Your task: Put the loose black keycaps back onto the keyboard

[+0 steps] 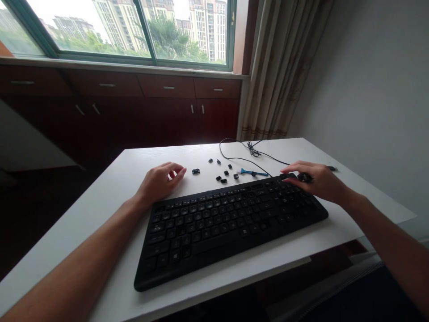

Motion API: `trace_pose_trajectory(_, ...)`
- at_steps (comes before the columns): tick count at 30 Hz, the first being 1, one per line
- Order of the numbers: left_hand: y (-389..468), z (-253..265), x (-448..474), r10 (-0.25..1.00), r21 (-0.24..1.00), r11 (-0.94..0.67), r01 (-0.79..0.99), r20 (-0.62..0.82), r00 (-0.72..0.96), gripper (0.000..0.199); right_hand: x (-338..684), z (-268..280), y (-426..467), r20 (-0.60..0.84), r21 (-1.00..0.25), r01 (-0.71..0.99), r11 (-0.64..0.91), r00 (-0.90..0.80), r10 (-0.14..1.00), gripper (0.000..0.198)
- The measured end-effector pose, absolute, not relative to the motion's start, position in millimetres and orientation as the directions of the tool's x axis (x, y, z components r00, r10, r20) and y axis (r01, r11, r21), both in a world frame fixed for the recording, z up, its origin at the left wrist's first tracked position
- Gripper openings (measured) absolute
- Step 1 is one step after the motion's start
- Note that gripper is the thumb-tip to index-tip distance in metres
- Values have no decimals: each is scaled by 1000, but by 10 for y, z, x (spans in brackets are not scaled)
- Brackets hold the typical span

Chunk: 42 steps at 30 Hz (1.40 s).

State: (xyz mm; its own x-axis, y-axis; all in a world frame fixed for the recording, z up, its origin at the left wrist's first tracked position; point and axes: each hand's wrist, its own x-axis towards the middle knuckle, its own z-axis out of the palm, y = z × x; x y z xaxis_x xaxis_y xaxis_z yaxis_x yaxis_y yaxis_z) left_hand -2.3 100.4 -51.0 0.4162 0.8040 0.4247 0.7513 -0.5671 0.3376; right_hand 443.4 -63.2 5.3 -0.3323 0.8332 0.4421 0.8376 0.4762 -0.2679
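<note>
A black keyboard (214, 243) lies at an angle on the white table, with a few of its keycaps off. My left hand (162, 180) rests by its far left corner, fingers loosely curled and nothing in them. Over the keyboard's far right corner is my right hand (318, 179), thumb and index finger at the top row. A small black object (304, 177), its kind unclear, is held within this hand; the fingers partly hide it. Several loose black keycaps (224, 180) are scattered behind the keyboard, beside a blue brush (251, 172).
The keyboard's black cable (254, 152) is bundled at the back of the white table (83, 197), and its plug (331, 168) lies beyond my right hand. Brown cabinets (150, 116) stand under the window. A curtain (271, 89) hangs at the back right.
</note>
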Motion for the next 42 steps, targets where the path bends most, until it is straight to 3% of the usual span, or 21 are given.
trace_pose_trajectory(20,1010,-503,-18,797,331,-583,742,411,443,37,4412,117,-688,412,-200,866,459,-350,841,25)
trace_pose_trajectory(42,1009,-508,-17,794,317,-583,748,420,440,35,4458,138,-777,369,-221,874,432,-335,867,25)
